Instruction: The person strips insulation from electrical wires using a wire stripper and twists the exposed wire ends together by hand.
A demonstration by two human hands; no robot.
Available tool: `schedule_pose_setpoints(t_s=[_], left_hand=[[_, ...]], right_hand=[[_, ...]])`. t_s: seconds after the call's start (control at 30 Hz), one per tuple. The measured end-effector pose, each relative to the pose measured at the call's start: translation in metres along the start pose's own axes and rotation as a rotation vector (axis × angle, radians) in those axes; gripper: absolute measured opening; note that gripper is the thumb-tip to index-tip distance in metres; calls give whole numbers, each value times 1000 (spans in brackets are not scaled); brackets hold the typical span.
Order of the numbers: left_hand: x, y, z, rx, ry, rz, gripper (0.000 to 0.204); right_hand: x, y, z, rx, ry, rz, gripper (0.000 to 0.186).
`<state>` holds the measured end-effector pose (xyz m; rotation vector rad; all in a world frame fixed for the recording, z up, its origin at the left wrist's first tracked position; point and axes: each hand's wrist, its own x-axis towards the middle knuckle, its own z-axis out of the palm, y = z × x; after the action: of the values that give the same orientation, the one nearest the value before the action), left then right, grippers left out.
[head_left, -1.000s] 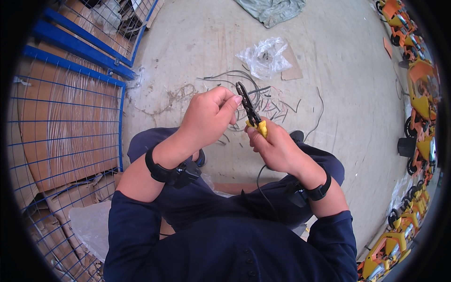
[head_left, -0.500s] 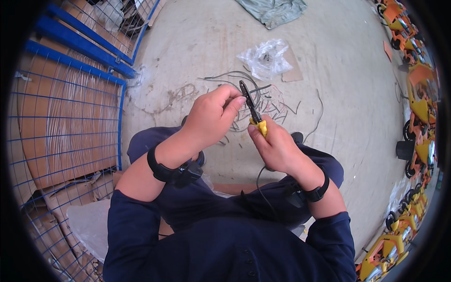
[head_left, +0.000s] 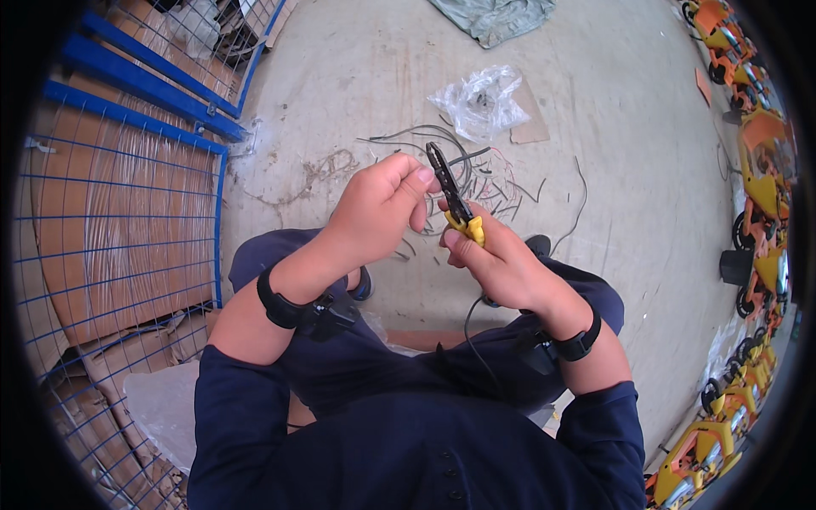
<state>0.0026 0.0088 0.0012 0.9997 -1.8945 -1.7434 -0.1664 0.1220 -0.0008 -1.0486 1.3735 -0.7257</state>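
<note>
Above scattered wires (head_left: pixel 473 156), I'm gripping pliers (head_left: pixel 451 189) w/ R hand (head_left: pixel 501 268), pinching w/ L hand (head_left: pixel 378 208) alongside; can't tell on what.

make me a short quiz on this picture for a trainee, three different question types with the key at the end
1. True or false: the right hand holds the yellow-handled pliers.

2. Multiple choice: what lies scattered on the floor beyond the hands?
a) wooden planks
b) pieces of dark wire
c) glass bottles

3. Fill in the blank: the frame of the mesh fence on the person's left is coloured ____.

Key: 1 true; 2 b; 3 blue.
</note>
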Motion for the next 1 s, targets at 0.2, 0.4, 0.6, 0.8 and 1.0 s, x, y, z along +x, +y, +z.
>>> schedule_pose_setpoints(t_s=[0.2, 0.4, 0.6, 0.8, 1.0], left_hand=[[3, 9, -9, -342, -176, -289, 33], [4, 7, -11, -430, -197, -273, 32], [2, -1, -1, -185, 14, 44, 28], [1, 4, -8, -102, 137, 187, 24], [-5, 7, -13, -24, 128, 234, 17]], right_hand=[[-1, 4, -5, -37, -17, -38, 48], [-2, -2, -8, -122, -8, -39, 59], [-2, 3, -8, -114, -4, -96, 49], [7, 1, -9, -137, -63, 70, 44], [86, 84, 0, -340, 12, 417, 49]])
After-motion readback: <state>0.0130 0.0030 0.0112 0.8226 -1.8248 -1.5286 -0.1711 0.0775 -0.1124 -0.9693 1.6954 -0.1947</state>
